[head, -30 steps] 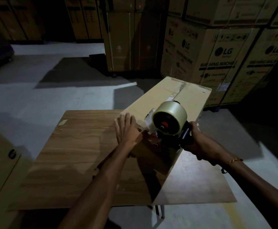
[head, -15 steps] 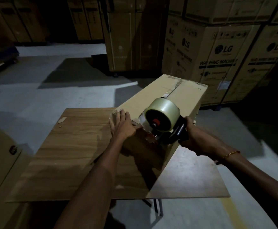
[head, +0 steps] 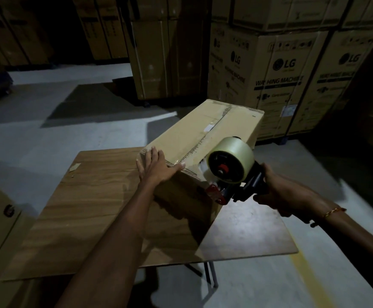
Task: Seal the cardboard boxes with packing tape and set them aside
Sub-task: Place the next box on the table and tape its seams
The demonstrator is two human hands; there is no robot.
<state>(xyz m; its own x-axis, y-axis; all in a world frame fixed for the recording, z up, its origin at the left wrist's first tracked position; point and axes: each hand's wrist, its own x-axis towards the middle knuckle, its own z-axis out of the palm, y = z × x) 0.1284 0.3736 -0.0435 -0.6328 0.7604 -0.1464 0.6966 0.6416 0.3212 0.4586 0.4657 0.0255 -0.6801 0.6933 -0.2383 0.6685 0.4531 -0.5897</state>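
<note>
The right hand (head: pixel 276 192) grips the tape dispenser (head: pixel 230 172) at centre right; since a second ago it has slid rightward off the near end of the cardboard box (head: pixel 205 138), mid-frame on the table (head: pixel 96 196). The left hand (head: pixel 156 167) lies flat, fingers straight, pressing the near flap; the seam strip looks about ready for cutting.

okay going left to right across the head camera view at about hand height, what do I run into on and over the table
Bare wooden table top → left hand pressing flat on the cardboard box near corner → tape roll on the tape dispenser → right hand gripping its handle.
</note>
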